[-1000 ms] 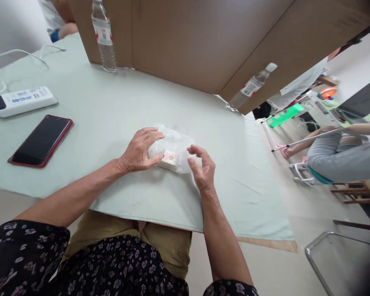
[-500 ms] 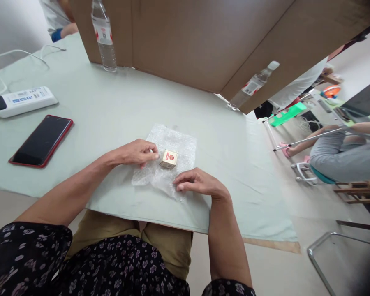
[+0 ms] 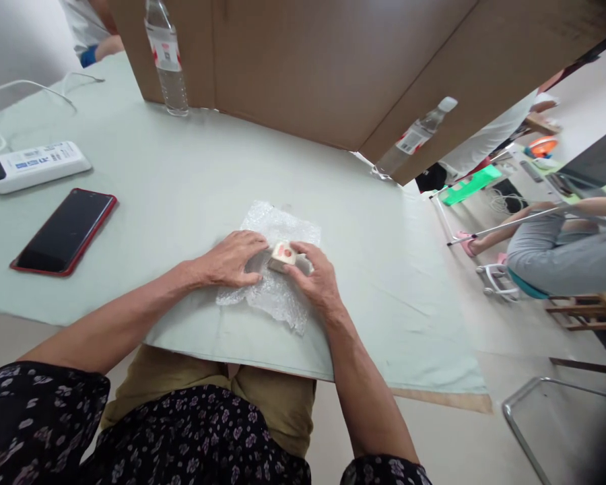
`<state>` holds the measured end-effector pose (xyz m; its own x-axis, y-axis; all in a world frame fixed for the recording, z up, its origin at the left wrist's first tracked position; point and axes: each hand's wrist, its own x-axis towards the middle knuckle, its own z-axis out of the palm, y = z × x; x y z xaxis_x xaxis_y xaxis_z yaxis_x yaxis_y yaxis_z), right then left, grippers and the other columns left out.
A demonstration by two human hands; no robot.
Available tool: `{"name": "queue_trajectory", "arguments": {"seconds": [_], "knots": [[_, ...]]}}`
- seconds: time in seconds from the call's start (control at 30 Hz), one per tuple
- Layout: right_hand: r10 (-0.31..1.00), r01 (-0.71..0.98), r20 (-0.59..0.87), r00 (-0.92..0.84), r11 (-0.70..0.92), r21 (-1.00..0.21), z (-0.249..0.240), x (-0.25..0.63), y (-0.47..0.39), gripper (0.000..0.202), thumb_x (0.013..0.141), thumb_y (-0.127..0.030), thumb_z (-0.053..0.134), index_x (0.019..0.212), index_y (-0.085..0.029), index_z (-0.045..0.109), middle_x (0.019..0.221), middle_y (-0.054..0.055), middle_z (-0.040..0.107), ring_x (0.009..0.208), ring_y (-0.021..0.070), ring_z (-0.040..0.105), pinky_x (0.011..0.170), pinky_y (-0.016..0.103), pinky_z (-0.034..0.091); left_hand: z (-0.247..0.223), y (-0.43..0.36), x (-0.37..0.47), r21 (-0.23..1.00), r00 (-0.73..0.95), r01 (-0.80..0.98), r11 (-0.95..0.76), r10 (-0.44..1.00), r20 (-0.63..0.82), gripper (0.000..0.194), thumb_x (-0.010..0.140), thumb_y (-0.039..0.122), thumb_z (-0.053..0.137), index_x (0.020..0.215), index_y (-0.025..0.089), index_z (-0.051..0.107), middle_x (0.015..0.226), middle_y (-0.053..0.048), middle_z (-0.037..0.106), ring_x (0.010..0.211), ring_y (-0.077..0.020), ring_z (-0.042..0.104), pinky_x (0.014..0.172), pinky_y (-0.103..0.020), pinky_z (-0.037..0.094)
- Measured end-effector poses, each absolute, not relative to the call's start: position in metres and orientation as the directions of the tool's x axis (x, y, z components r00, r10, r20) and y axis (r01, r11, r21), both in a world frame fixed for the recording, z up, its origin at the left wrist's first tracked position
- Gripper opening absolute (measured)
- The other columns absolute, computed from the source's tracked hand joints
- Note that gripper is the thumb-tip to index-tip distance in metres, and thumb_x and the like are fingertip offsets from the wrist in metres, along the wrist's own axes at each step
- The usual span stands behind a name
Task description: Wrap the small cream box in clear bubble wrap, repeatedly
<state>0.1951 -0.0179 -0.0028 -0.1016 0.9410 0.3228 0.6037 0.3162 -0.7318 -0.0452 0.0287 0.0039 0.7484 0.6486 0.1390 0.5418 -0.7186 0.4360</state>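
Observation:
A small cream box [image 3: 282,254] with red print is over a sheet of bubble wrap [image 3: 277,300] on the pale green cloth. Its right side is between the thumb and fingers of my right hand [image 3: 317,276], which is closed on it. My left hand [image 3: 235,259] is just left of the box, thumb and fingers apart, over the wrap's left part. Nothing shows in its grasp. The box looks slightly blurred.
A red-cased phone [image 3: 64,231] and a white power strip [image 3: 35,166] with a cable are at the left. Two plastic bottles [image 3: 167,64] [image 3: 414,138] stand by a large cardboard panel [image 3: 303,67]. A seated person [image 3: 560,249] is at the far right.
My right hand has moved up from the wrap's lower right edge and taken hold of the box. My left hand has spread its fingers. The box has shifted slightly right and up.

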Motion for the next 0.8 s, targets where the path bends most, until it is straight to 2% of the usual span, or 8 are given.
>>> {"name": "queue_trajectory", "arguments": {"seconds": [0.17, 0.27, 0.37, 0.47, 0.53, 0.6, 0.67, 0.8], "knots": [[0.842, 0.617, 0.36, 0.402, 0.042, -0.786, -0.004, 0.249, -0.006, 0.045, 0.081, -0.041, 0.066, 0.122, -0.021, 0.064, 0.121, 0.01, 0.071, 0.106, 0.0252, 0.065, 0.091, 0.045, 0.053, -0.003, 0.023, -0.04, 0.325, 0.736, 0.632, -0.703, 0.676, 0.031, 0.076, 0.088, 0.06, 0.059, 0.145, 0.012, 0.045, 0.16, -0.019, 0.041, 0.15, -0.0363, 0.033, 0.123, -0.049, 0.026], [0.836, 0.688, 0.317, 0.448, -0.096, -0.72, -0.012, 0.279, 0.0, 0.045, 0.076, -0.035, 0.064, 0.119, -0.021, 0.064, 0.118, 0.009, 0.071, 0.107, 0.0273, 0.064, 0.097, 0.052, 0.051, -0.005, 0.021, -0.037, 0.305, 0.714, 0.667, -0.68, 0.701, 0.002, 0.081, 0.088, 0.063, 0.058, 0.148, 0.009, 0.044, 0.162, -0.022, 0.036, 0.153, -0.0373, 0.029, 0.125, -0.049, 0.022], [0.809, 0.784, 0.385, 0.444, -0.143, -0.604, -0.012, 0.28, -0.001, 0.046, 0.076, -0.035, 0.065, 0.12, -0.021, 0.065, 0.133, 0.015, 0.065, 0.123, 0.0352, 0.058, 0.106, 0.063, 0.043, -0.004, 0.019, -0.034, 0.308, 0.702, 0.676, -0.669, 0.712, 0.006, 0.081, 0.088, 0.065, 0.057, 0.147, 0.011, 0.045, 0.163, -0.022, 0.036, 0.153, -0.0388, 0.029, 0.125, -0.053, 0.021], [0.768, 0.857, 0.553, 0.323, 0.011, -0.515, -0.003, 0.256, -0.008, 0.045, 0.084, -0.04, 0.065, 0.125, -0.022, 0.064, 0.146, 0.017, 0.055, 0.136, 0.0373, 0.05, 0.112, 0.065, 0.037, -0.004, 0.016, -0.031, 0.309, 0.696, 0.679, -0.666, 0.718, 0.018, 0.081, 0.087, 0.065, 0.057, 0.146, 0.011, 0.046, 0.162, -0.023, 0.036, 0.152, -0.04, 0.029, 0.124, -0.054, 0.02], [0.828, 0.856, 0.554, 0.086, 0.222, -0.466, 0.001, 0.236, -0.014, 0.045, 0.089, -0.044, 0.063, 0.13, -0.026, 0.062, 0.144, 0.014, 0.059, 0.137, 0.0334, 0.052, 0.115, 0.061, 0.038, -0.005, 0.014, -0.029, 0.299, 0.68, 0.694, -0.655, 0.733, 0.029, 0.081, 0.087, 0.066, 0.058, 0.145, 0.011, 0.047, 0.161, -0.023, 0.038, 0.152, -0.04, 0.029, 0.124, -0.054, 0.019], [0.889, 0.814, 0.419, -0.184, 0.377, -0.441, 0.002, 0.22, -0.018, 0.055, 0.089, -0.05, 0.066, 0.138, -0.028, 0.057, 0.146, 0.012, 0.058, 0.139, 0.0322, 0.051, 0.117, 0.057, 0.038, -0.007, 0.013, -0.026, 0.288, 0.651, 0.716, -0.636, 0.757, 0.054, 0.08, 0.087, 0.067, 0.056, 0.145, 0.012, 0.048, 0.16, -0.023, 0.04, 0.151, -0.0403, 0.031, 0.124, -0.054, 0.019], [0.906, 0.789, 0.227, -0.356, 0.422, -0.447, -0.001, 0.211, -0.019, 0.071, 0.085, -0.057, 0.069, 0.147, -0.027, 0.051, 0.153, 0.013, 0.052, 0.144, 0.0336, 0.046, 0.119, 0.056, 0.036, -0.008, 0.012, -0.023, 0.283, 0.628, 0.732, -0.62, 0.775, 0.071, 0.081, 0.088, 0.069, 0.054, 0.144, 0.011, 0.048, 0.159, -0.024, 0.04, 0.151, -0.0412, 0.031, 0.123, -0.055, 0.018], [0.922, 0.824, 0.0, -0.388, 0.346, -0.449, -0.005, 0.22, -0.019, 0.089, 0.079, -0.066, 0.073, 0.153, -0.025, 0.044, 0.162, 0.015, 0.042, 0.151, 0.0368, 0.036, 0.122, 0.059, 0.03, -0.007, 0.015, -0.024, 0.276, 0.633, 0.739, -0.615, 0.774, 0.029, 0.087, 0.089, 0.07, 0.052, 0.147, 0.006, 0.045, 0.161, -0.026, 0.035, 0.153, -0.0407, 0.027, 0.125, -0.052, 0.014]]}}
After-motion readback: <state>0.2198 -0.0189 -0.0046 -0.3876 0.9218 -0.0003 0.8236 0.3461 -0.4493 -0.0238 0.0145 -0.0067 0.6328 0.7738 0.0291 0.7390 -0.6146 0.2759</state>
